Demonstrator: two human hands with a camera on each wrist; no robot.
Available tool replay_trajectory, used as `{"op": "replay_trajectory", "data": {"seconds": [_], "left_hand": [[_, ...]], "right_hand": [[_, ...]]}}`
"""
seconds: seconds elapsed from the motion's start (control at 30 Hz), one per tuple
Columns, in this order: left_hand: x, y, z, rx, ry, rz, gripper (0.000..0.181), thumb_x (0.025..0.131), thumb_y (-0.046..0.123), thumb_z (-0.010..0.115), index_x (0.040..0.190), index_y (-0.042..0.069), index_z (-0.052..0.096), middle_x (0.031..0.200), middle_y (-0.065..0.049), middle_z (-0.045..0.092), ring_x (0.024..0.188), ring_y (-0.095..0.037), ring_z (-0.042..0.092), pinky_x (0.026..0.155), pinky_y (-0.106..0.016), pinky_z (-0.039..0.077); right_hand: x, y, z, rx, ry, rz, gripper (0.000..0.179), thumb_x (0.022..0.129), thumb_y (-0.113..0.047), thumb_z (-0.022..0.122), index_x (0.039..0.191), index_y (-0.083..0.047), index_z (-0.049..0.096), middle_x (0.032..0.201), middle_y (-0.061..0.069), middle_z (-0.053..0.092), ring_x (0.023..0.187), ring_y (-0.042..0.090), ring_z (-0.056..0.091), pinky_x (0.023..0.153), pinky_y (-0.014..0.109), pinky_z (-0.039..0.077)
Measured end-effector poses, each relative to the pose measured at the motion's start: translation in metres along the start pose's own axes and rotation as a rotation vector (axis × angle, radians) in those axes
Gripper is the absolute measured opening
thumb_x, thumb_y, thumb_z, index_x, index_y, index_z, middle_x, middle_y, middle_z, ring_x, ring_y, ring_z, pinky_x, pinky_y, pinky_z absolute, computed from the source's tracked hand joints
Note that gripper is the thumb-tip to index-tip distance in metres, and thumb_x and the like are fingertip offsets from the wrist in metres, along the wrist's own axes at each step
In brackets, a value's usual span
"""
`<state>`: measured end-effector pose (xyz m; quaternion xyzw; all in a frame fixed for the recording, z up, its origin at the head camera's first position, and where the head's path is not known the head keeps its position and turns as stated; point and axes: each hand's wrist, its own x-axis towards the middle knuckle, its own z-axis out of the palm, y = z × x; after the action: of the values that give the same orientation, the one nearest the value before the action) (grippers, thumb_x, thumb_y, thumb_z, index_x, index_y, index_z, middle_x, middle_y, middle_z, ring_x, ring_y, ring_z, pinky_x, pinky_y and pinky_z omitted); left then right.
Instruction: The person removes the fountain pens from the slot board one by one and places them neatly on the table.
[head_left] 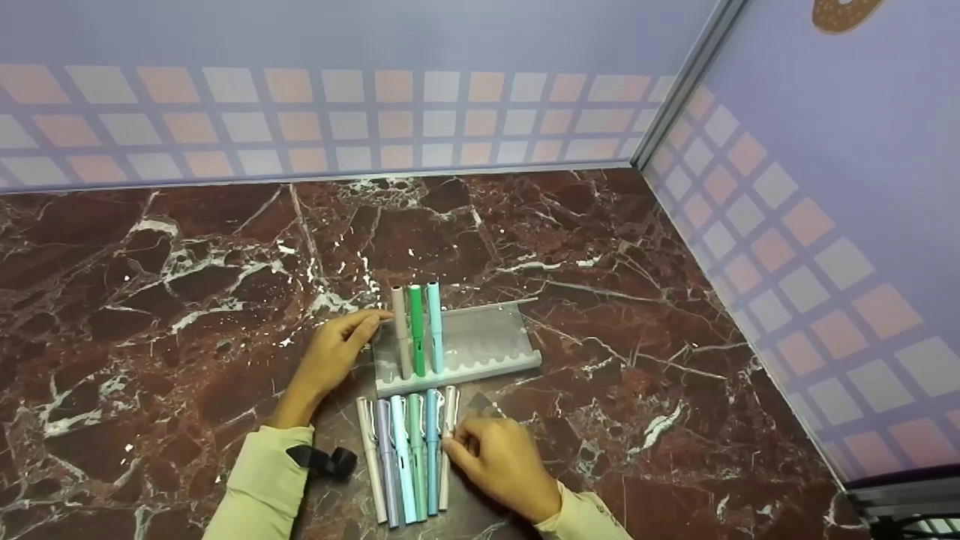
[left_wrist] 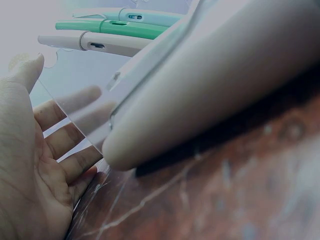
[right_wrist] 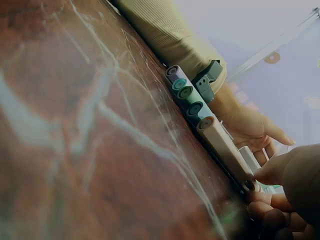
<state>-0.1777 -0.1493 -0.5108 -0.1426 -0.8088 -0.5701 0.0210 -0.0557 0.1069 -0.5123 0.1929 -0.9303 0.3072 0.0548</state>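
Observation:
A clear pen stand with a scalloped front rail holds three pens leaning upright: a beige pen, a green pen and a light blue pen. My left hand grips the stand's left edge; in the left wrist view the thumb is at the panel's edge and the fingers are behind it. Before the stand lie several capped pens side by side. At the right end of this row, my right hand pinches a beige pen between thumb and fingers.
The row also has a lilac pen, a light blue pen, a pale green pen and a darker blue pen. Beneath is a dark red marbled table. Checkered wall panels border it behind and right.

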Motion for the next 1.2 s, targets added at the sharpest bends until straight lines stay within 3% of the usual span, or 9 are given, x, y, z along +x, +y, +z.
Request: {"op": "replay_trajectory", "data": {"seconds": [0.03, 0.23, 0.43, 0.63, 0.8, 1.0, 1.2], "left_hand": [[0.001, -0.005, 0.000, -0.001, -0.003, 0.003, 0.027, 0.105, 0.018, 0.051, 0.119, 0.010, 0.073, 0.092, -0.010, 0.069, 0.080, -0.024, 0.058, 0.078, -0.032, 0.047], [0.002, -0.006, 0.000, 0.012, -0.002, 0.010, 0.027, 0.105, 0.018, 0.052, 0.119, 0.009, 0.073, 0.097, -0.011, 0.072, 0.087, -0.024, 0.061, 0.082, -0.032, 0.048], [0.002, -0.006, 0.001, 0.002, -0.012, 0.024, 0.027, 0.105, 0.017, 0.052, 0.119, 0.006, 0.072, 0.118, -0.012, 0.072, 0.107, -0.029, 0.066, 0.097, -0.044, 0.048], [0.001, -0.006, 0.001, -0.007, -0.008, 0.000, 0.026, 0.105, 0.017, 0.051, 0.119, 0.008, 0.072, 0.107, -0.012, 0.073, 0.092, -0.026, 0.064, 0.086, -0.037, 0.050], [0.000, -0.004, 0.002, -0.012, 0.009, -0.029, 0.026, 0.105, 0.015, 0.051, 0.119, 0.007, 0.072, 0.093, -0.014, 0.070, 0.080, -0.027, 0.060, 0.075, -0.030, 0.048], [0.000, -0.002, 0.003, 0.018, 0.025, -0.050, 0.026, 0.105, 0.011, 0.050, 0.118, 0.002, 0.071, 0.088, -0.021, 0.066, 0.079, -0.033, 0.057, 0.074, -0.029, 0.046], [0.000, -0.002, 0.002, -0.007, 0.011, -0.021, 0.026, 0.104, 0.014, 0.052, 0.118, 0.006, 0.072, 0.079, -0.016, 0.060, 0.071, -0.024, 0.051, 0.071, -0.029, 0.044]], "right_hand": [[0.000, 0.000, 0.000, 0.007, 0.007, 0.002, 0.027, 0.090, -0.033, 0.074, 0.069, -0.020, 0.063, 0.058, -0.015, 0.050, 0.052, -0.003, 0.036, 0.052, 0.014, 0.035], [0.000, 0.001, 0.004, 0.082, 0.120, 0.071, 0.023, 0.089, -0.025, 0.076, 0.072, -0.017, 0.062, 0.057, -0.013, 0.053, 0.049, -0.005, 0.038, 0.046, 0.013, 0.036], [-0.002, -0.002, 0.008, 0.023, 0.168, 0.069, 0.018, 0.089, -0.025, 0.076, 0.078, -0.017, 0.063, 0.061, -0.012, 0.051, 0.052, -0.003, 0.039, 0.048, 0.015, 0.037], [-0.005, -0.004, 0.011, -0.065, 0.159, 0.016, 0.021, 0.092, -0.035, 0.072, 0.078, -0.022, 0.063, 0.063, -0.014, 0.051, 0.056, -0.002, 0.040, 0.052, 0.016, 0.038], [-0.003, -0.001, 0.009, -0.032, 0.167, -0.006, 0.023, 0.095, -0.036, 0.069, 0.078, -0.020, 0.064, 0.064, -0.012, 0.055, 0.056, -0.002, 0.043, 0.052, 0.016, 0.040], [0.011, 0.015, 0.010, 0.006, 0.287, -0.050, 0.014, 0.094, -0.023, 0.070, 0.085, -0.013, 0.068, 0.075, -0.003, 0.067, 0.065, 0.006, 0.061, 0.062, 0.020, 0.052], [0.031, 0.029, 0.012, 0.001, 0.450, -0.221, 0.009, 0.086, -0.010, 0.075, 0.087, -0.011, 0.067, 0.081, -0.002, 0.064, 0.071, 0.010, 0.060, 0.066, 0.021, 0.052]]}}
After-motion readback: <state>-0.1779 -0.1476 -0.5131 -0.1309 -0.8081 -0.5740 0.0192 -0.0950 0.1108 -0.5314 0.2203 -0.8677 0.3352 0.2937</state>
